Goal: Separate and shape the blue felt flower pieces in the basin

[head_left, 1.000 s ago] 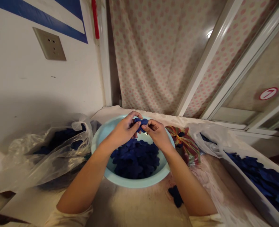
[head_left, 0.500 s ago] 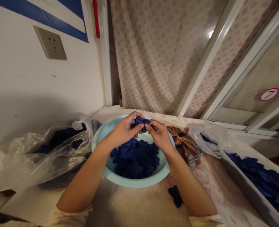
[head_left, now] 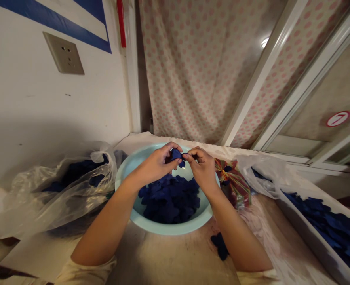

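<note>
Both my hands meet above the far side of a light blue basin [head_left: 124, 174] that holds a heap of dark blue fabric pieces [head_left: 169, 198]. My left hand [head_left: 155, 164] pinches one small dark blue fabric piece [head_left: 176, 155] between thumb and fingers. My right hand [head_left: 202, 167] pinches the same piece from the right with its fingertips. The piece is held a little above the heap, partly hidden by my fingers.
A clear plastic bag [head_left: 56, 190] with more blue pieces lies left of the basin. A white tray [head_left: 314, 233] of blue pieces runs along the right. A striped cloth [head_left: 234, 178] lies behind the basin's right side. A loose blue piece [head_left: 219, 244] lies on the table by my right forearm.
My fingers have worked the blue piece: it looks more folded and smaller between them. My right hand has risen slightly. The arms and the basin stay where they were.
</note>
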Motion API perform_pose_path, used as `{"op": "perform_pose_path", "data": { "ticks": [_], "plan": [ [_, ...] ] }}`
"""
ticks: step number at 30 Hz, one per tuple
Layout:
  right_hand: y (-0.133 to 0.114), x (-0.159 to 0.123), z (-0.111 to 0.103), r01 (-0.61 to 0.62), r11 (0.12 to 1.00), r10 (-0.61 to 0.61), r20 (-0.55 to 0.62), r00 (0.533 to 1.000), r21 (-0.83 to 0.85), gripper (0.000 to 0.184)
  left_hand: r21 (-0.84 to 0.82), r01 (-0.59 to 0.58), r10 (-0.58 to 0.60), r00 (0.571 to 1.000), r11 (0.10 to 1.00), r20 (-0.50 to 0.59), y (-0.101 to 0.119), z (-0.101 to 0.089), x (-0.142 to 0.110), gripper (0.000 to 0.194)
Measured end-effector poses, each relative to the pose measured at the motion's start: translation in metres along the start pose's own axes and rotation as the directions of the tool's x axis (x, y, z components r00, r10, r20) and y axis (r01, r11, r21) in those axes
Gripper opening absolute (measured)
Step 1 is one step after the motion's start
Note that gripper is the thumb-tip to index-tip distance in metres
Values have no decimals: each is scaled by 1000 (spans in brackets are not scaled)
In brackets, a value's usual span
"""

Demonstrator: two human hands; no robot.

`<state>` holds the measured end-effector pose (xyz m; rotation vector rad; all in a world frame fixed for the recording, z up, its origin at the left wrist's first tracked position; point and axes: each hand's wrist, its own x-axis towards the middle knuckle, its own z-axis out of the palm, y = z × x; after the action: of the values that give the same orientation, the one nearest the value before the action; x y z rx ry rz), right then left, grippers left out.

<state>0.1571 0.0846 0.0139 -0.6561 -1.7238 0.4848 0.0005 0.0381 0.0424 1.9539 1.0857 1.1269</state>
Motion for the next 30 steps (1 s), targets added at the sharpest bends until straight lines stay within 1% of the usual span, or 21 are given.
{"op": "perform_pose_path", "data": {
  "ticks": [3, 4, 6, 8, 11, 14, 16, 17, 19, 21, 23, 25, 27, 28, 30],
  "plan": [
    [-2, 0, -1, 19, 999, -18, 35, 999, -39, 20, -39, 14, -14, 1000, 999, -5, -2, 0, 1, 19],
    [-2, -1, -1, 7, 999, -6, 48, 999, -37, 20, -44, 18, -18, 1000, 999, -4, -2, 0, 1, 20],
    [-2, -1, -1, -54, 999, 54, 58, 997, 0, 22, -48, 23, -23, 1000, 999, -6, -2, 1, 1, 21],
    [-2, -2, 1, -128, 989, 123, 62, 990, 71, 24, -50, 28, -28, 1000, 998, -12, -2, 1, 1, 21],
    [-1, -2, 3, -188, 959, 174, 85, 981, 213, 25, -53, 39, -40, 999, 998, -14, -3, 1, 1, 19],
    [6, 0, 2, -224, 887, 222, 51, 974, 403, 24, -52, 34, -35, 999, 998, -9, -6, 0, 2, 19],
    [14, 2, 0, -255, 848, 275, 25, 961, 465, 24, -35, 26, -27, 999, 999, -19, -10, 0, 3, 19],
    [18, 4, 0, -280, 847, 301, 27, 953, 452, 25, -27, 25, -26, 999, 999, -30, -11, -1, 3, 19],
    [23, 5, 0, -318, 884, 327, 32, 945, 343, 28, -24, 30, -31, 998, 999, -53, -13, -1, 3, 20],
    [22, 4, 0, -289, 936, 291, 20, 956, 200, 29, -34, 37, -40, 996, 999, -75, -12, -2, 3, 21],
    [16, 2, 1, -198, 974, 198, 13, 980, 109, 24, -42, 43, -46, 996, 998, -80, -10, -2, 3, 20],
    [8, 1, 1, -89, 994, 86, 40, 995, 69, 18, -52, 45, -48, 996, 998, -73, -9, -2, 2, 18],
    [2, 0, 0, -10, 999, 6, 79, 997, 48, 13, -63, 50, -53, 997, 997, -50, -8, -1, 2, 15],
    [0, -1, 0, 9, 999, -13, 91, 996, 39, 12, -64, 54, -57, 998, 996, -38, -8, -1, 2, 13],
    [0, -1, 0, 10, 1000, -12, 83, 996, 30, 14, -61, 61, -62, 998, 996, -13, -9, 0, 2, 12]
  ]
}}
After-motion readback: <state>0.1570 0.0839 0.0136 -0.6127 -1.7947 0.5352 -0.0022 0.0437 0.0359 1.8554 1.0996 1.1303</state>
